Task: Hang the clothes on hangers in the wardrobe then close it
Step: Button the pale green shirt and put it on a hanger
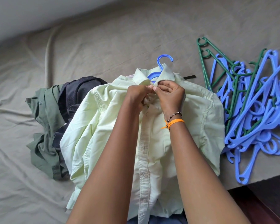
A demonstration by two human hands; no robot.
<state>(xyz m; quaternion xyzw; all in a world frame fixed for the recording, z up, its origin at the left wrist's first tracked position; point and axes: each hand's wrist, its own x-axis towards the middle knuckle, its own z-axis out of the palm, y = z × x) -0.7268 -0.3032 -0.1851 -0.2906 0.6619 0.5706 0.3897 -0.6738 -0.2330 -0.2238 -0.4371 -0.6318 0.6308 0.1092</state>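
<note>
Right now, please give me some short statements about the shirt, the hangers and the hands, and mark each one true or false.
1. Both hands, left hand and right hand, pinch the pale shirt at its collar. True.
2. A blue hanger sits inside that shirt. True.
3. The spare hangers lie left of the shirt. False: they lie to its right.
4. The spare hangers are all blue. False: some are green.
5. A green shirt lies left of the pale one. True.

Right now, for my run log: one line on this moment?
step: buttoning collar | left hand, right hand: pinch pale green shirt | blue hanger: inside shirt | spare hangers: right
</note>
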